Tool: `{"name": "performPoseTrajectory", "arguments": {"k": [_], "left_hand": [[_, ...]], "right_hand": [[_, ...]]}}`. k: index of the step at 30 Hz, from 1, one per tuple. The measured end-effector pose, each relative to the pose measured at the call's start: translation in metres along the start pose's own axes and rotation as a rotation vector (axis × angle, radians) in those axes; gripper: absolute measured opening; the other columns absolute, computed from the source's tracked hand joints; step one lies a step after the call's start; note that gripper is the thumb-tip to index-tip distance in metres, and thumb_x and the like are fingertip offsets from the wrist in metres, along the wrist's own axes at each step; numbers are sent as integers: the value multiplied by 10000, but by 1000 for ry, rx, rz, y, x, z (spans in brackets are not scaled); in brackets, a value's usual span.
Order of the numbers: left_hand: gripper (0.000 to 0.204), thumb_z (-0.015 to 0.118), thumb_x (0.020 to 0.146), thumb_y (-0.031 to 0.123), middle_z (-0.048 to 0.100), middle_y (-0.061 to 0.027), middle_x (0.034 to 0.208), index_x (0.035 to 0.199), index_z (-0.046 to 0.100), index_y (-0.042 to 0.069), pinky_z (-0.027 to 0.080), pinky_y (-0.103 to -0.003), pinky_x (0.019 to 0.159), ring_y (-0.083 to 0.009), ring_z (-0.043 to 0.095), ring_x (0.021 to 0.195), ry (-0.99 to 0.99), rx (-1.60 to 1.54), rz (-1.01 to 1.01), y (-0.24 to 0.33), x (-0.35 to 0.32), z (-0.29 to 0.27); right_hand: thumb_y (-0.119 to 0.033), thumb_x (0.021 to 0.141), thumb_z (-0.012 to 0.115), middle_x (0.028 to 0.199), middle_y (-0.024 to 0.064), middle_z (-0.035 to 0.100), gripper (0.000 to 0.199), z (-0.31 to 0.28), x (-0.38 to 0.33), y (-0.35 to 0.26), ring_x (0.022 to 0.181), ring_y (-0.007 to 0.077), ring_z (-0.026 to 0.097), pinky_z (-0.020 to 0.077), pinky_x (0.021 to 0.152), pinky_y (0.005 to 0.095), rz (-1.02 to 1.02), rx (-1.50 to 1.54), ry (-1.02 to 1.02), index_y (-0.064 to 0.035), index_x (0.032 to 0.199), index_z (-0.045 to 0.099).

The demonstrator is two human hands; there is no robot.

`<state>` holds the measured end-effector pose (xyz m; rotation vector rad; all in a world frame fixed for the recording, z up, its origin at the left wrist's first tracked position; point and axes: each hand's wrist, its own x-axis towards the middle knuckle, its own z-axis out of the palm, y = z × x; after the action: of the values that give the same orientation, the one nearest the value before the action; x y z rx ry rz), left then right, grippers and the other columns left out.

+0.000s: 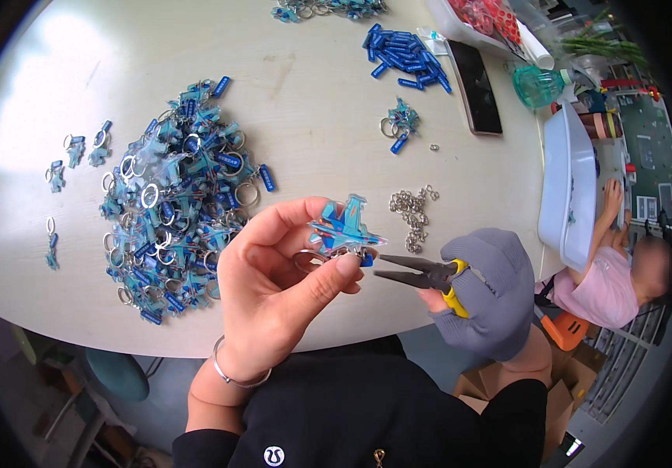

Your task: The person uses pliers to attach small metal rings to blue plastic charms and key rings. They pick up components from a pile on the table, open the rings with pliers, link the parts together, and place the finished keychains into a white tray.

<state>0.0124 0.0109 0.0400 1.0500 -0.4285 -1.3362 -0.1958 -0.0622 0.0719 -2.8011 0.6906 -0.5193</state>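
Observation:
Between the thumb and fingers of my left hand [270, 285] is a jet-shaped keychain [348, 224], turquoise with red and dark blue details. Its metal ring and a bit of blue tag show by the thumb. My right hand [492, 292], in a grey fingerless glove, grips yellow-handled pliers [422, 273]. The jaws are slightly parted and point at the keychain's lower edge, close to the blue tag; whether they touch it I cannot tell. Beyond the pliers lies a small heap of metal jump rings [410, 214].
A big pile of jet keychains [176, 195] covers the table's left-centre, with several apart at far left. Blue tags [406, 58], a phone [474, 86] and one keychain set [402, 118] lie farther back. At right are a pale blue bin [568, 187] and a person in pink [597, 285].

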Motion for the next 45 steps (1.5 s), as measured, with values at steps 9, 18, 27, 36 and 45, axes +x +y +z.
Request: {"name": "performPoseTrajectory", "arguments": {"k": [9,18,27,36,45], "left_hand": [[426,687,786,-92,662,-144,971,1160,485,-53,568,-269,679,-188,674,855,44,128,222,-9,-5,3],[423,670,777,-145,644,-123,992,1143,476,-58,549,-240,735,-141,652,889,55,224,435,-19,-8,0],[427,658,792,-128,638,-148,1025,1148,440,-39,559,-272,782,-170,654,919,1,-14,235,-10,-5,3],[401,625,778,-136,676,-194,926,1103,424,-12,597,-295,702,-249,691,865,63,109,308,-10,-7,4],[413,612,785,-145,669,-213,987,1128,414,-28,581,-272,740,-215,678,905,41,145,361,-15,-5,0]], "right_hand": [[-94,593,798,933,140,573,345,1,-1,-17,807,336,548,432,649,425,3,-233,29,-18,822,551],[-155,596,779,910,138,572,302,11,2,-23,793,297,558,432,623,399,11,-291,42,4,736,563],[-62,572,783,888,133,570,270,13,4,-13,757,308,551,437,584,383,48,-61,65,-30,695,545],[-12,611,769,867,119,580,277,8,7,-15,737,306,544,434,613,373,133,45,35,-26,792,560],[-83,598,793,962,124,579,320,14,4,-18,847,322,555,438,705,413,20,-289,62,-31,814,562]]}}
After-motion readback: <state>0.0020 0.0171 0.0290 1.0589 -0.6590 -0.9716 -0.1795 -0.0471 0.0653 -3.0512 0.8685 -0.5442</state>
